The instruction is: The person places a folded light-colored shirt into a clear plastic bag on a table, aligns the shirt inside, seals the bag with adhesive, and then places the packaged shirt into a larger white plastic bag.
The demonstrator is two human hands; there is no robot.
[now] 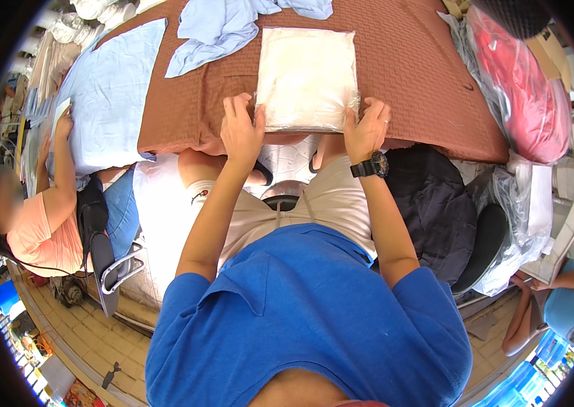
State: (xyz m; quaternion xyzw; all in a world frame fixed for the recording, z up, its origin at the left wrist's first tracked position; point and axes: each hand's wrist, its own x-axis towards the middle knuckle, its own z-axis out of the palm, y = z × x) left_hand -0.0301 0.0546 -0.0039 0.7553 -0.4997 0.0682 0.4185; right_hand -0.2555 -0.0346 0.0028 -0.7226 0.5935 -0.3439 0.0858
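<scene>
A flat clear plastic bag with folded cream cloth [307, 78] inside lies on the brown-covered table in front of me. My left hand [241, 129] is at its lower left corner, thumb against the plastic edge and fingers apart from it on the brown cloth. At the lower right corner, my right hand [366, 129] has its thumb on the bag's edge and its fingers spread outward. Both hands look open, with no grip around the package. A black watch [370, 165] sits on my right wrist.
Loose light blue cloth [216, 34] lies beyond the bag on the brown table cover [409, 68]. At left, a person [49, 224] sits by a spread light blue cloth [114, 88]. Red cloth in plastic [521, 88] is at right, above a black garment [426, 210]. Another person [572, 302] is at lower right.
</scene>
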